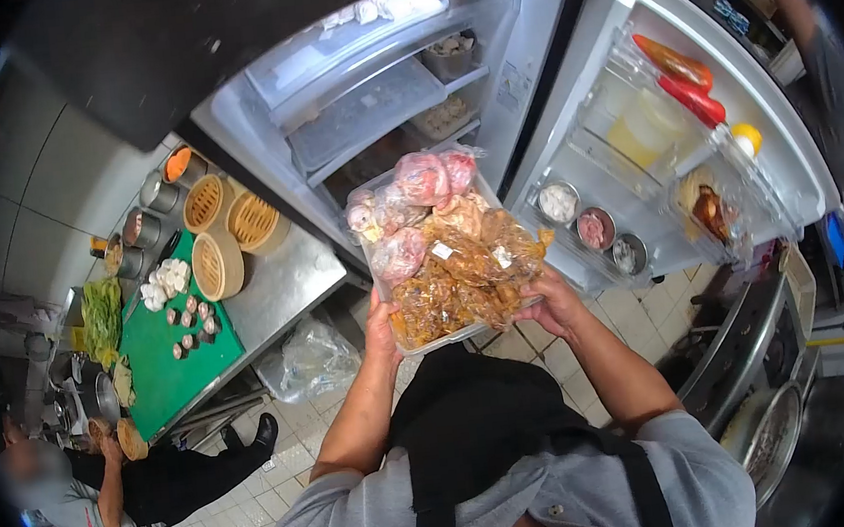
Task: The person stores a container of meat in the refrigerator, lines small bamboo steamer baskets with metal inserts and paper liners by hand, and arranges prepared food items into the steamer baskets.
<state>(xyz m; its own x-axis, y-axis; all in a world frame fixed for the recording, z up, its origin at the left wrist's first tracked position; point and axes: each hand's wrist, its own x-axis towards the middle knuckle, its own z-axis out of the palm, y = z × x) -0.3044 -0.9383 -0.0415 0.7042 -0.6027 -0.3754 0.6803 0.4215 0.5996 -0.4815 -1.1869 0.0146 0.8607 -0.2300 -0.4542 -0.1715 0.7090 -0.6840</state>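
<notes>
A pale rectangular tray (449, 339) is held level in front of my chest, before the open fridge. Plastic-wrapped pink raw meat (422, 178) lies at its far end, and bagged brown marinated meat (454, 283) fills the near part. My left hand (380, 324) grips the tray's left side, fingers partly hidden beneath it. On the right side, my right hand (552, 302) holds the tray near the bagged brown meat, its fingers bent against the edge.
Fridge shelves (369, 113) hold trays and metal tubs. The open door (618, 96) carries peppers and metal cups. At left, a steel counter (283, 281) bears a green board (165, 371) and bamboo steamers (218, 264). A co-worker (71, 495) is lower left; a stove (765, 344) stands right.
</notes>
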